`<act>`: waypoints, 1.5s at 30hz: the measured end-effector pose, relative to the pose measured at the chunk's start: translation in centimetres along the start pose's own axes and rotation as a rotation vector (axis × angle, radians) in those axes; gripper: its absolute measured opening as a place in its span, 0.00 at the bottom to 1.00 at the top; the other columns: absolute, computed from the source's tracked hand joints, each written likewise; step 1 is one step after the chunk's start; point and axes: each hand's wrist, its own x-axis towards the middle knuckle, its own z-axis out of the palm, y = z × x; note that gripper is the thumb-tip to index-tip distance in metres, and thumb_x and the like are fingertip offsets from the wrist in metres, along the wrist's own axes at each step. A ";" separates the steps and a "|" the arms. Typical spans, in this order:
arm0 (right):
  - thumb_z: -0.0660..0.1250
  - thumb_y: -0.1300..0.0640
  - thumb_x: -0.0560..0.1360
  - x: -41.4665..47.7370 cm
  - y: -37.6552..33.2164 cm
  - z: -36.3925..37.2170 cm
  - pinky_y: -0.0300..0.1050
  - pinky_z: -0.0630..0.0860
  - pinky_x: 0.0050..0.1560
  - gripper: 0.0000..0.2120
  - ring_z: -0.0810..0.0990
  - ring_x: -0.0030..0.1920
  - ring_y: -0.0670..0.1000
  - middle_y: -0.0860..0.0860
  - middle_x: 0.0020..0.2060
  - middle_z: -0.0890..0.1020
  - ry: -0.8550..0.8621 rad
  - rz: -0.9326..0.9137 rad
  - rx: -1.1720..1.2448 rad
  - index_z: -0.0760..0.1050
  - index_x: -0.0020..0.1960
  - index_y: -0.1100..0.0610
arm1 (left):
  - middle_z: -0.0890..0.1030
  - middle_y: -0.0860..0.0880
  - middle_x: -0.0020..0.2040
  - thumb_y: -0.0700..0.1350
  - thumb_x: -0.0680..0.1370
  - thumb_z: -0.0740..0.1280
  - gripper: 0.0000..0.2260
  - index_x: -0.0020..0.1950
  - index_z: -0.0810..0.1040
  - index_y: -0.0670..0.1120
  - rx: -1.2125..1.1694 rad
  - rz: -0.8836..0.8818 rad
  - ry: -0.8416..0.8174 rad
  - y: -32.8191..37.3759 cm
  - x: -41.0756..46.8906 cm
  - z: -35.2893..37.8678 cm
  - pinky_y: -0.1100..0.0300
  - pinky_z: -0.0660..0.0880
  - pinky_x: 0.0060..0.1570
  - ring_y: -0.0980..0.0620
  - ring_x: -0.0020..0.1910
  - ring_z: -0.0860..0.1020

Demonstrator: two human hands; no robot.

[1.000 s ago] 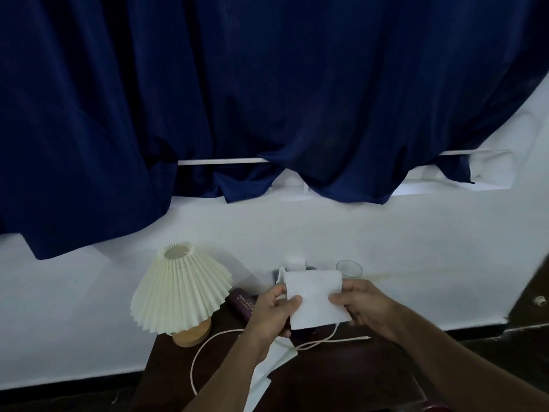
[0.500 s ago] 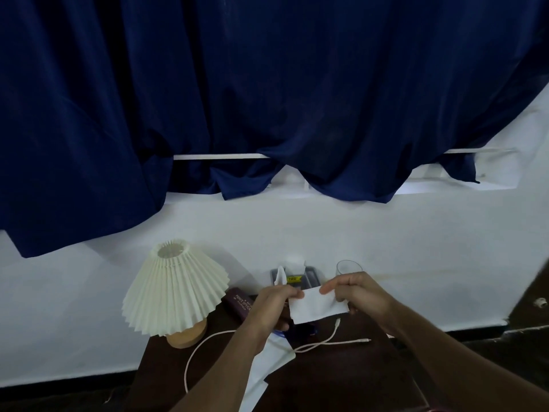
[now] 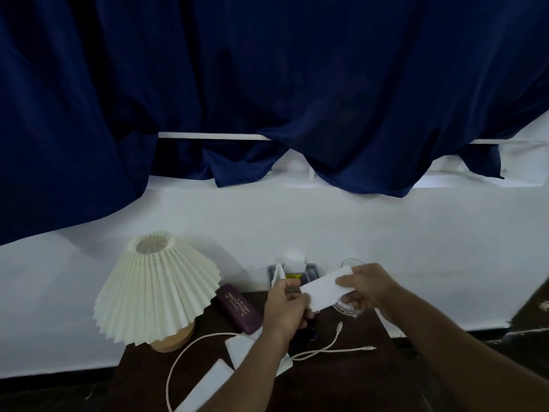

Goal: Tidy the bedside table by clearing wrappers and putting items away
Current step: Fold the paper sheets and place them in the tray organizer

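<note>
White paper (image 3: 325, 289) is pinched at its ends by the left hand (image 3: 285, 310) and right hand (image 3: 368, 288) above the table's (image 3: 341, 382) back edge. The right hand hides most of a glass (image 3: 347, 309), the left forearm half covers more sheets (image 3: 240, 344), and a box (image 3: 309, 270) behind carries a yellow label too small to read. Toward the back left corner a maroon case (image 3: 239, 307) reads "PRINCE OPTICALS", beside a lamp (image 3: 157, 288); the cable (image 3: 335, 346) runs off the picture's bottom.
</note>
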 end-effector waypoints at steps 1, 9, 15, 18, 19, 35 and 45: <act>0.70 0.67 0.75 0.8 -0.5 -0.2 0.43 0.75 0.28 0.06 0.82 0.26 0.54 0.60 0.31 0.83 0.053 -0.026 -0.029 0.79 0.50 0.69 | 0.85 0.45 0.47 0.38 0.76 0.68 0.12 0.57 0.74 0.50 0.006 -0.006 0.010 -0.4 0.5 0.2 0.60 0.73 0.26 0.52 0.31 0.81; 0.63 0.67 0.66 5.0 -3.5 0.8 0.42 0.78 0.25 0.06 0.84 0.24 0.55 0.56 0.24 0.82 0.288 -0.216 -0.360 0.72 0.31 0.61 | 0.85 0.49 0.44 0.41 0.76 0.67 0.08 0.53 0.76 0.51 0.156 0.029 0.078 -2.9 3.0 0.4 0.60 0.73 0.30 0.54 0.27 0.79; 0.61 0.67 0.63 7.1 -3.7 2.8 0.45 0.81 0.30 0.03 0.83 0.26 0.55 0.56 0.23 0.81 0.264 -0.230 -0.564 0.71 0.31 0.61 | 0.85 0.51 0.41 0.42 0.77 0.67 0.08 0.54 0.78 0.51 0.198 0.076 0.097 -3.2 3.6 1.1 0.62 0.78 0.34 0.56 0.28 0.80; 0.63 0.65 0.64 8.0 -3.6 3.8 0.48 0.82 0.36 0.02 0.84 0.34 0.58 0.57 0.28 0.81 0.221 -0.225 -0.673 0.72 0.33 0.61 | 0.85 0.51 0.40 0.42 0.77 0.67 0.07 0.53 0.78 0.52 0.217 0.089 0.098 -3.8 3.9 1.4 0.60 0.80 0.37 0.56 0.28 0.80; 0.63 0.64 0.64 8.2 -3.6 4.0 0.47 0.80 0.36 0.01 0.84 0.35 0.58 0.57 0.30 0.81 0.208 -0.220 -0.713 0.72 0.34 0.61 | 0.85 0.51 0.40 0.43 0.77 0.67 0.07 0.53 0.78 0.52 0.224 0.092 0.096 -3.9 3.9 1.5 0.58 0.80 0.38 0.56 0.28 0.80; 0.67 0.47 0.71 8.8 -2.5 5.5 0.41 0.75 0.34 0.14 0.81 0.37 0.54 0.53 0.34 0.81 0.215 -0.146 -0.763 0.73 0.37 0.58 | 0.86 0.50 0.41 0.41 0.77 0.67 0.06 0.50 0.78 0.52 0.225 0.086 0.055 -4.2 2.9 0.1 0.67 0.75 0.31 0.58 0.27 0.78; 0.58 0.46 0.72 3.3 -1.3 2.5 0.44 0.75 0.37 0.18 0.82 0.38 0.60 0.56 0.34 0.82 0.457 -0.210 -0.582 0.76 0.37 0.60 | 0.85 0.53 0.42 0.44 0.77 0.68 0.06 0.44 0.79 0.56 0.445 0.050 0.072 -3.6 -0.7 -3.9 0.52 0.83 0.46 0.53 0.38 0.83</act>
